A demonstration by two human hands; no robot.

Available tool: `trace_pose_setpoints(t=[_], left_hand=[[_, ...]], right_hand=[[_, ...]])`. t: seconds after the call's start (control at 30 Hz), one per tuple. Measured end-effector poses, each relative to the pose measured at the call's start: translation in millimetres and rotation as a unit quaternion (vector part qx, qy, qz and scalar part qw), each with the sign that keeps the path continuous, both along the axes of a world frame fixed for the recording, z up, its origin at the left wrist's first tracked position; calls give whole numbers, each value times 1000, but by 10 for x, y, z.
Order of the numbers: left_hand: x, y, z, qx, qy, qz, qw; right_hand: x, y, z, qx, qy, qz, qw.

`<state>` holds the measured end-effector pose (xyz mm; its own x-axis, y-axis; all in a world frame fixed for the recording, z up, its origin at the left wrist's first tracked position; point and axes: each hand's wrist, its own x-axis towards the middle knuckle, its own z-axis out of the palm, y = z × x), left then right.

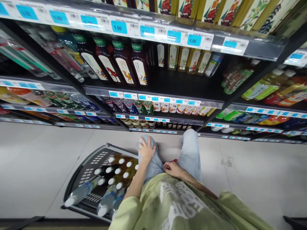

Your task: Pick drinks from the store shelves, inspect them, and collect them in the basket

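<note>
My left hand [146, 148] rests on my left knee with its fingers spread, holding nothing. Loosely curled in my lap against the jeans [192, 153], my right hand [172, 169] shows nothing in its fingers. Beside my left leg a dark shopping basket [82, 171] sits on the floor, partly hidden by my left arm. It holds several white-capped bottles [117, 171] with amber or dark contents. Larger clear bottles [82, 191] lie tilted at its near side.
A drinks shelf [155, 91] runs across in front of me, close to my knees. Dark tea bottles [122, 64] with green caps stand on one tier, paler bottles [184, 59] farther right. Blue price tags [120, 27] line the edges. Grey floor [251, 169] extends to my right.
</note>
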<state>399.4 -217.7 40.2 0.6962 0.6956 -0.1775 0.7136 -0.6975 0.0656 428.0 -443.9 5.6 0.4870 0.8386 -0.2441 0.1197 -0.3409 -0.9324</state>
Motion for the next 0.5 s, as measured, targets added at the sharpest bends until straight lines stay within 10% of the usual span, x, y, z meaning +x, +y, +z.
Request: trace_pose_setpoints(t=[0.5], left_hand=[[7, 166, 65, -32, -66, 63, 995]], right_hand=[[-5, 72, -13, -43, -7, 15, 999]])
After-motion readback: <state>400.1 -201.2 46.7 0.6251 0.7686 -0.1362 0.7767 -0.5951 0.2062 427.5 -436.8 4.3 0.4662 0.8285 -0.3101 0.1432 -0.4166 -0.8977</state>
